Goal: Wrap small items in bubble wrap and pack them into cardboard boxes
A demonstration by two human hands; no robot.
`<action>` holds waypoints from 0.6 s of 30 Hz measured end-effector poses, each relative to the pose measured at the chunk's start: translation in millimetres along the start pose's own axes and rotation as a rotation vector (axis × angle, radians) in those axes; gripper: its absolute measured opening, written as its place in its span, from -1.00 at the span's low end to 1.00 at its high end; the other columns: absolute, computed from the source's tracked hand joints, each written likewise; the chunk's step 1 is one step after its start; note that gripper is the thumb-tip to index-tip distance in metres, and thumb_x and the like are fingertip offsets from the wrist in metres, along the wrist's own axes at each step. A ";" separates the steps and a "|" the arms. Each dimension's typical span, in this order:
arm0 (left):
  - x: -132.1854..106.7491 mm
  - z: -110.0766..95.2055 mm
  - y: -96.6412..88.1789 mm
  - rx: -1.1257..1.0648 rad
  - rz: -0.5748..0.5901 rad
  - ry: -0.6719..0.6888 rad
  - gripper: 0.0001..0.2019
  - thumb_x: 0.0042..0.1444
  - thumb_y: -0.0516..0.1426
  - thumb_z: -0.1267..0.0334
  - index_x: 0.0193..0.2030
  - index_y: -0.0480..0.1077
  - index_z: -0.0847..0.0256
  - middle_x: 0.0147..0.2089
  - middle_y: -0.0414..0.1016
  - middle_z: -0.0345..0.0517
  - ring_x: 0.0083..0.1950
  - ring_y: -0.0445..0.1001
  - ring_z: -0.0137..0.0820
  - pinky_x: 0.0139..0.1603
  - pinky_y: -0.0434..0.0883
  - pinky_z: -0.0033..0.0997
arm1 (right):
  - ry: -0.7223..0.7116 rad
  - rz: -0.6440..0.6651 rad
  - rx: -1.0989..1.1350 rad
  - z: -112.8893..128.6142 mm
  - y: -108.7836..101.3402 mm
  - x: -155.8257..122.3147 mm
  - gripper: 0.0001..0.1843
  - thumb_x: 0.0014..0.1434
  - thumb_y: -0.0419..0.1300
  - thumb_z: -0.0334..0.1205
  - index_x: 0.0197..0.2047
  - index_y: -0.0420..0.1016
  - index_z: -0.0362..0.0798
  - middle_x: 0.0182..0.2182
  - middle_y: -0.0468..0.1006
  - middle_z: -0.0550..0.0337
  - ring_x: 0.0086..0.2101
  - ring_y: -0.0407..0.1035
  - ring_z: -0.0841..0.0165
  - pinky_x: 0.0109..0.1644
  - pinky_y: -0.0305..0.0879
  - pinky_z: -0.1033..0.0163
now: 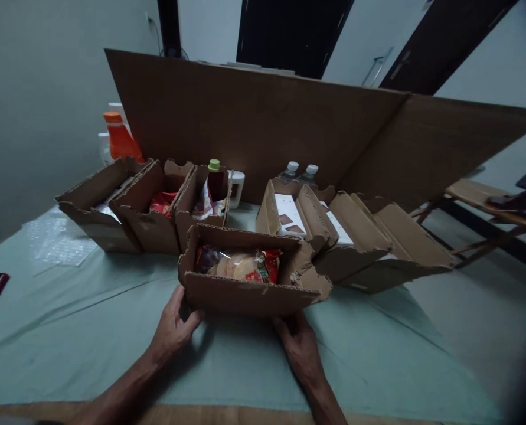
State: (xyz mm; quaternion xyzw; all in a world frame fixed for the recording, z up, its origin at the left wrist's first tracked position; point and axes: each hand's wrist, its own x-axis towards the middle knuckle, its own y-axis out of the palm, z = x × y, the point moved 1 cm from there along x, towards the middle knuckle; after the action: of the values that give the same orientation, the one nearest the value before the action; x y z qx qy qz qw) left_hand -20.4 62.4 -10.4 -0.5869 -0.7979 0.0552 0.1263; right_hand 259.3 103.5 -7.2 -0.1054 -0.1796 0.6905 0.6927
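While left hand (pixel 176 321) grips the cardboard box (pixel 245 300) at its lower left corner, right hand (pixel 299 342) holds its bottom edge, fingers apparently underneath, box just beyond both.

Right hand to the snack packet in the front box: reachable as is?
Likely yes, but only from above: the right hand is at the near lower edge of the front box, whose near wall stands between it and the snack packet. The open top looks to leave the way free.

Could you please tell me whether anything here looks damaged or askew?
The front cardboard box looks rough: its right end has a frayed, torn-looking patch. It is also turned crosswise to the boxes behind.
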 end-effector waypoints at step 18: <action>-8.7 12.5 7.9 0.110 0.076 -0.058 -0.55 0.07 0.21 0.19 0.15 0.46 0.02 -0.01 0.59 -0.02 0.13 0.48 -0.02 0.25 0.39 0.05 | 0.098 -0.172 -0.111 -26.0 7.7 -19.9 -0.54 0.21 0.19 0.17 -0.10 0.57 -0.05 -0.19 0.68 -0.04 -0.14 0.55 0.06 -0.06 0.49 0.10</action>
State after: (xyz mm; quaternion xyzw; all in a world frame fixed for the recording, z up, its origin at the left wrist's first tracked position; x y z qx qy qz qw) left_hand -14.0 57.3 -25.5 -0.6072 -0.7740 0.1207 0.1328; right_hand 262.9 86.5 -36.1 -0.1612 -0.1920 0.6117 0.7503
